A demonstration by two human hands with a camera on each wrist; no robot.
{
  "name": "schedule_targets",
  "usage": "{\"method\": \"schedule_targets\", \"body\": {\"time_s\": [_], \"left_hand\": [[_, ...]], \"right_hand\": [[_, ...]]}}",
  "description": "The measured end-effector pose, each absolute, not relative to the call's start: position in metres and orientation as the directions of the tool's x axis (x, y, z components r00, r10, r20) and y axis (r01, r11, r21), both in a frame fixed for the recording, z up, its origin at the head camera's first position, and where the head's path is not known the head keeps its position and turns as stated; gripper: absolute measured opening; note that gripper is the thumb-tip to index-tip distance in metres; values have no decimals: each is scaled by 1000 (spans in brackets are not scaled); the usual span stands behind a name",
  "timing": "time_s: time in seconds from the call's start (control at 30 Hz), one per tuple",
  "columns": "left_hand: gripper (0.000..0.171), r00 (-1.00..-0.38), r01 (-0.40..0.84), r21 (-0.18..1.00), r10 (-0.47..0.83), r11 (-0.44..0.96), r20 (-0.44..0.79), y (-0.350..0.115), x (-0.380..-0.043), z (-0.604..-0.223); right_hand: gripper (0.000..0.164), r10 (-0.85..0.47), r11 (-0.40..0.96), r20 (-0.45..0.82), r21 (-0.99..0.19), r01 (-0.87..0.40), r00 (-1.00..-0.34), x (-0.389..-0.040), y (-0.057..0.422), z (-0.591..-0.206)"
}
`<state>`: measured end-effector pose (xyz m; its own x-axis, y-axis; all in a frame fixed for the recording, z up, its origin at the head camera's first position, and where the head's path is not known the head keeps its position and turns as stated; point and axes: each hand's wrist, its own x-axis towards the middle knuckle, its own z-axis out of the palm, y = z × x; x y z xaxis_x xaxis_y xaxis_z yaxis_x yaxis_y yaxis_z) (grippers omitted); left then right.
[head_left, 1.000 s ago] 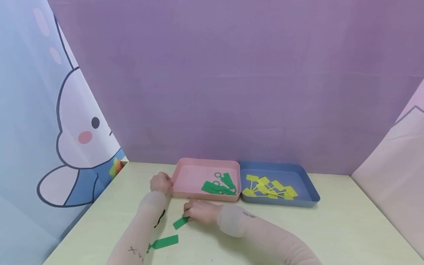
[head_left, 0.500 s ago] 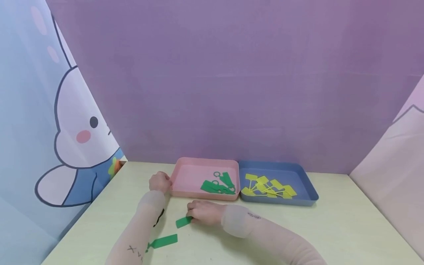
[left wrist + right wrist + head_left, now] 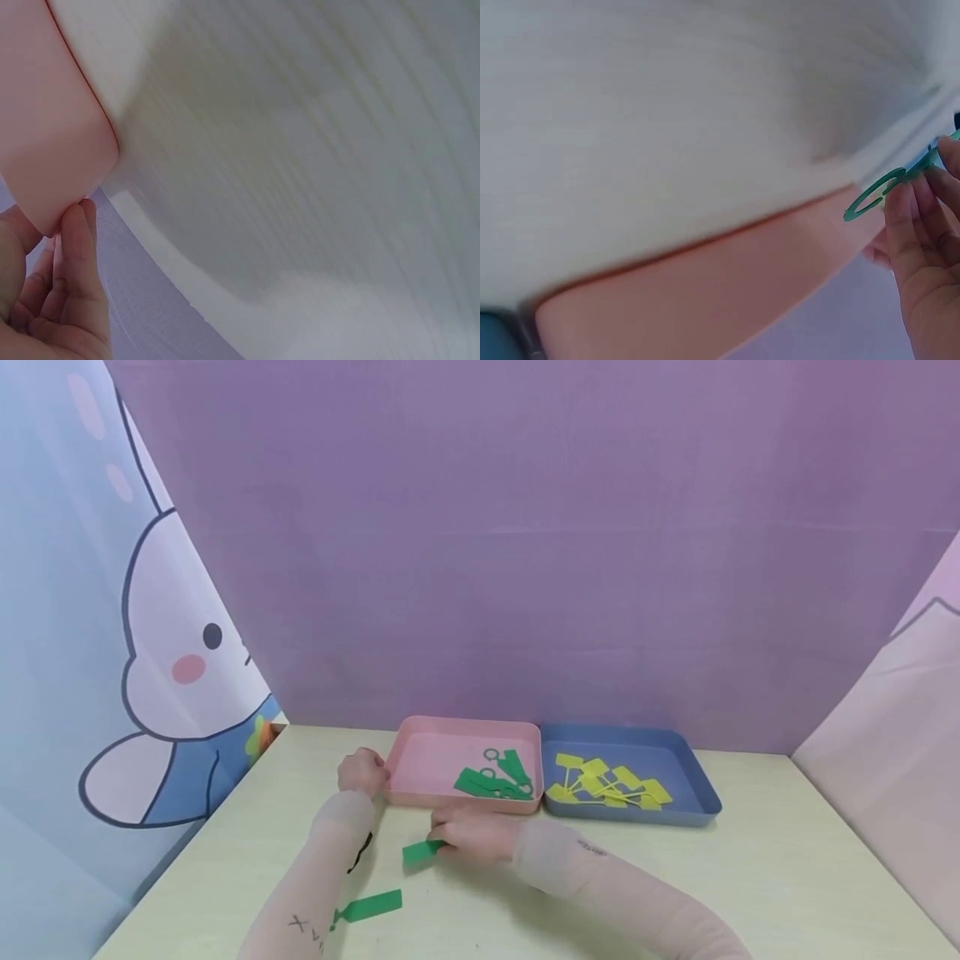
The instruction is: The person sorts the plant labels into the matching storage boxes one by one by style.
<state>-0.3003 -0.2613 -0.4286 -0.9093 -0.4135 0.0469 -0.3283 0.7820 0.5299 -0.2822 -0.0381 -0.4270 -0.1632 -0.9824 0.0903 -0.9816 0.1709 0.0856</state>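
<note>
My left hand (image 3: 362,772) pinches the left end of a shallow pink tray (image 3: 431,801); in the left wrist view thumb and fingertips meet at the tray's corner (image 3: 56,180). Just in front of this tray, my right hand (image 3: 474,835) holds a green plastic tag (image 3: 420,853) above the table, its flat end sticking out to the left. An open ring on the tag (image 3: 906,175) shows past the fingertips in the right wrist view. Several green ring tags (image 3: 474,782) lie in the pink tray's right part. Another green tag (image 3: 375,906) lies on the table beside my left forearm.
A blue tray (image 3: 637,816) stands against the pink tray's right side, with several yellow flag-shaped tags (image 3: 596,768) inside. Behind both trays rises a purple cloth (image 3: 525,568). A patterned cloth (image 3: 60,693) hangs at the left.
My right hand has moved a little right and toward the pink tray, carrying the green tag along. My left hand stays at the tray's end.
</note>
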Motion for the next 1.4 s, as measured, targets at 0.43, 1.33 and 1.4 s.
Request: {"method": "schedule_targets", "body": {"time_s": [0.43, 1.33, 1.4], "left_hand": [[16, -905, -339, 516, -422, 786, 48, -261, -301, -430], [17, -904, -332, 513, -422, 792, 66, -263, -299, -430], [17, -905, -327, 513, -419, 794, 70, -262, -299, -429]], "right_hand": [[21, -912, 355, 144, -189, -916, -383, -309, -34, -390], [20, -838, 504, 83, -259, -824, -539, -351, -43, -411], [18, -840, 503, 80, -255, -826, -537, -353, -45, -412]]}}
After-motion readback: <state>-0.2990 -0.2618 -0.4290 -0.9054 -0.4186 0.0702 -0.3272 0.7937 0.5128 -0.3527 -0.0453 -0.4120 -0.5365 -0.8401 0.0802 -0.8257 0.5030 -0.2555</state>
